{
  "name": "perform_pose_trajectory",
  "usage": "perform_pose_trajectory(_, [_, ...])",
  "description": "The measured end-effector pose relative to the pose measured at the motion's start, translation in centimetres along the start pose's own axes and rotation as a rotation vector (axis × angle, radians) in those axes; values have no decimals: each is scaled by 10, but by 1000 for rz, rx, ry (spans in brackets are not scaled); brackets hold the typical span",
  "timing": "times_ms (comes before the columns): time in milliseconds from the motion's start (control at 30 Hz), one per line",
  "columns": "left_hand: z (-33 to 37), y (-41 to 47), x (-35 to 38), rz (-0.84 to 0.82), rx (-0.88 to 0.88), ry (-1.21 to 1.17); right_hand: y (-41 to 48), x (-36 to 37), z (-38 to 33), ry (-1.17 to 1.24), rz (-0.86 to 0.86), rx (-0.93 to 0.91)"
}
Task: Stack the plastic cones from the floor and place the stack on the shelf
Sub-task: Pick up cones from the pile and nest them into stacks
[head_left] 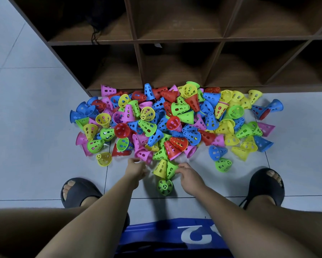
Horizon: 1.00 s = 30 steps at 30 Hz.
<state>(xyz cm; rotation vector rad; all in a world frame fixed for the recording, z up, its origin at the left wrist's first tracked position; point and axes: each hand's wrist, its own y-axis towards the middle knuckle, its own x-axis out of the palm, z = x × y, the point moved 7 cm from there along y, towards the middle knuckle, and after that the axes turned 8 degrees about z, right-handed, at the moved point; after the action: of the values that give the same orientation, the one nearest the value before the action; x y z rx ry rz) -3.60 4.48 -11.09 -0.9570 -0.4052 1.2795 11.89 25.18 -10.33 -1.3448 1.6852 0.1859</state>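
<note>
A big heap of perforated plastic cones [175, 120] in red, blue, green, yellow and pink lies on the floor in front of the wooden shelf [177, 41]. At its near edge a yellow cone [161, 168] and a green cone [170, 169] lie side by side. My right hand [189, 176] pinches the green cone's edge with its fingertips. My left hand [136, 169] hovers with loosely curled fingers just below a pink cone [145, 155], and I see nothing in it. One green cone [165, 186] stands alone between my hands, close to me.
The shelf's cubbies are dark, and a black cord [95, 34] hangs in the upper left one. My feet in black slides [78, 190] [266, 185] stand on the pale floor tiles either side of my arms. Stray cones lie around the heap's edges.
</note>
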Motion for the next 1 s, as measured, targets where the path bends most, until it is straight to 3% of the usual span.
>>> perform_pose_trajectory(100, [23,-3,-5,150,372,483,-3,1,1,14,-17,3])
perform_pose_trajectory(200, [33,-6,7,120,615,796,-5,0,3,5,-26,17])
perform_pose_trajectory(333, [29,7,16,31,654,1043,-5,1,6,-11,-27,26])
perform_pose_trajectory(533, [37,1,12,113,768,1130,-9,-7,6,34,42,67])
perform_pose_trajectory(733, [15,2,16,-5,670,1115,-11,-27,12,290,220,233])
perform_pose_trajectory(900, [-2,2,9,2,472,977,-17,-32,12,701,179,445])
perform_pose_trajectory(1000, [-13,1,1,32,315,874,-23,-28,3,791,92,495])
